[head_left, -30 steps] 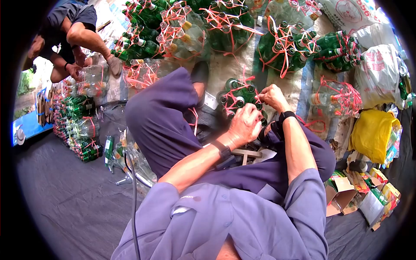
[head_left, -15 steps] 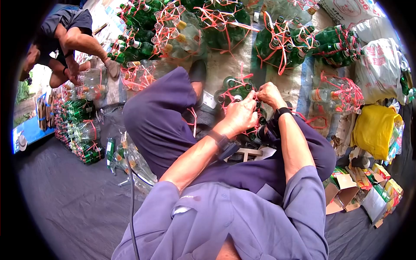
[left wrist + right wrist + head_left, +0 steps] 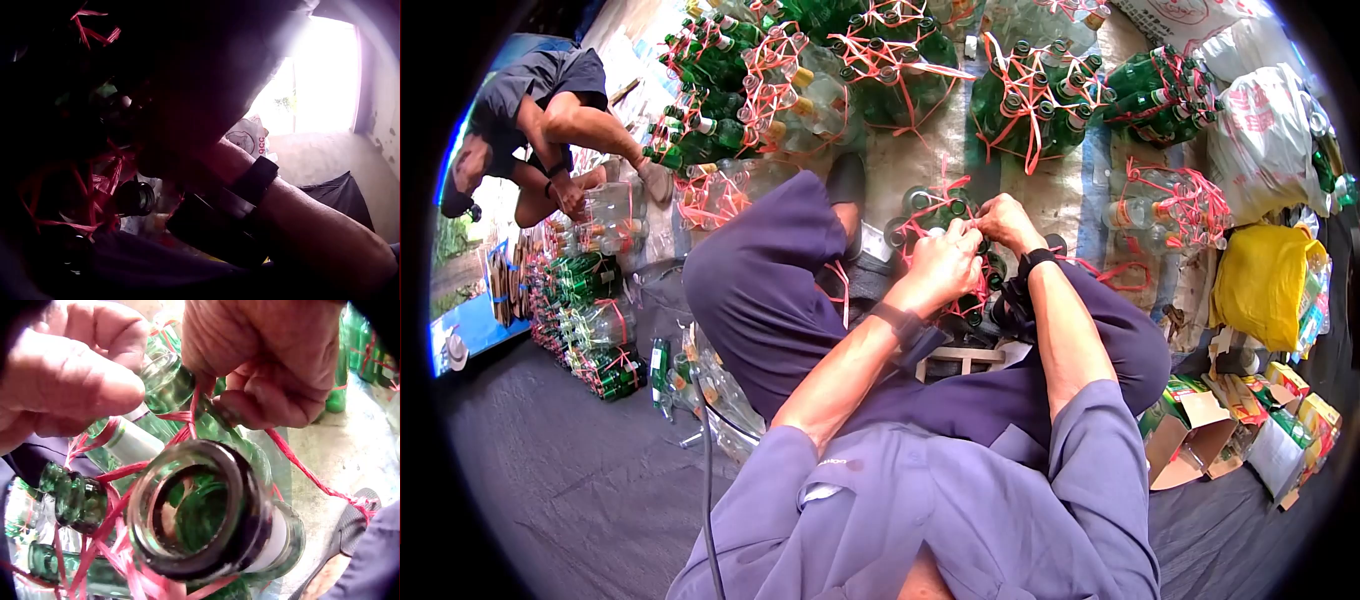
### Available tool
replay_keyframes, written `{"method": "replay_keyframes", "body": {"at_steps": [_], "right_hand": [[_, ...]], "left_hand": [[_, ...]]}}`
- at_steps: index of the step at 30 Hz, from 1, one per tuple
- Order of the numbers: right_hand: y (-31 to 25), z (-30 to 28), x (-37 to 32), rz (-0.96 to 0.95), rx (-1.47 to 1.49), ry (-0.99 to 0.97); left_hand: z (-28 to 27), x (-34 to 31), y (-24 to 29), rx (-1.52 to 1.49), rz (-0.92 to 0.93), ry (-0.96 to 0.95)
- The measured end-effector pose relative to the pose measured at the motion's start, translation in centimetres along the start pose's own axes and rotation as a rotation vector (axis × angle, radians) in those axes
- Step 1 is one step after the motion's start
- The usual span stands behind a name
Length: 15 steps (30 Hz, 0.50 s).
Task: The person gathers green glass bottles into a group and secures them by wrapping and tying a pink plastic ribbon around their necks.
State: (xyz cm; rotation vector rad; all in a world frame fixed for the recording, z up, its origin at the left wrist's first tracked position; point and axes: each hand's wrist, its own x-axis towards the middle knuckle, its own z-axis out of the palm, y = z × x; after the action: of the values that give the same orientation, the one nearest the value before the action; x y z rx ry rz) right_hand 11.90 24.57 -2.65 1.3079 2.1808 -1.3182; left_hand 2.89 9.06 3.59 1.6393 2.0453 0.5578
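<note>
A bundle of green glass bottles (image 3: 917, 200) stands between the person's knees, red plastic string (image 3: 128, 565) looped among the necks. Above it, the right hand (image 3: 1008, 222) pinches the string beside one bottle neck (image 3: 165, 381), and a twisted tail of string (image 3: 306, 472) trails off to the right. The left hand (image 3: 945, 265) is close beside it, thumb bent over curled fingers at the same neck; I cannot tell what is between them. A nearer bottle mouth (image 3: 197, 512) fills the middle of the right wrist view. Deep shadow hides the left hand's fingers in the left wrist view.
More tied bottle bundles (image 3: 1040, 95) line the back. A clear-bottle bundle (image 3: 1165, 210), a yellow bag (image 3: 1268, 285) and open cartons (image 3: 1190, 425) lie to the right. Loose bottles (image 3: 725, 390) are at the left; a second person (image 3: 550, 130) crouches beyond. A cable (image 3: 705, 480) hangs in front.
The left hand has moved up from the nearer bottle necks to beside the right hand's fingertips. The right hand stays at the bundle. The head view has shifted slightly.
</note>
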Motion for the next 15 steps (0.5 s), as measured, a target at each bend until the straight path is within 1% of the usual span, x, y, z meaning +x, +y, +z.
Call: {"method": "replay_keyframes", "body": {"at_steps": [1, 3, 4, 5, 6, 8, 9, 11, 13, 15], "right_hand": [[0.2, 0.0, 0.0, -0.002, 0.001, 0.002], [0.8, -0.3, 0.0, -0.132, 0.063, 0.011], [1.1, -0.6, 0.1, -0.134, 0.065, 0.013], [1.4, -1.0, 0.2, -0.156, 0.099, -0.033], [1.6, -1.2, 0.3, -0.177, 0.133, -0.079], [1.5, -1.5, 0.0, -0.160, 0.138, -0.086], [1.5, -1.7, -0.1, -0.141, 0.142, -0.094], [0.7, -2.2, -0.8, -0.137, 0.108, -0.091], [-0.1, -2.7, -1.6, -0.133, 0.075, -0.087], [-0.8, -3.0, -2.2, -0.159, 0.090, -0.101]], "left_hand": [[-0.1, 0.0, 0.0, 0.018, 0.006, -0.006], [-0.3, -0.3, 0.1, 0.009, -0.016, -0.019], [-0.4, -0.5, 0.2, -0.003, -0.040, -0.034], [-0.5, -0.8, 0.3, 0.000, -0.039, -0.034], [-0.6, -1.1, 0.3, -0.060, -0.073, -0.013], [-0.7, -1.9, 0.4, -0.175, -0.131, 0.039], [-0.7, -2.1, 0.3, -0.172, -0.129, 0.039], [-0.7, -2.5, 0.1, -0.225, -0.129, 0.101], [-0.8, -3.3, -0.1, -0.220, -0.150, 0.097], [-0.8, -3.9, -0.4, -0.346, -0.326, 0.115]]}}
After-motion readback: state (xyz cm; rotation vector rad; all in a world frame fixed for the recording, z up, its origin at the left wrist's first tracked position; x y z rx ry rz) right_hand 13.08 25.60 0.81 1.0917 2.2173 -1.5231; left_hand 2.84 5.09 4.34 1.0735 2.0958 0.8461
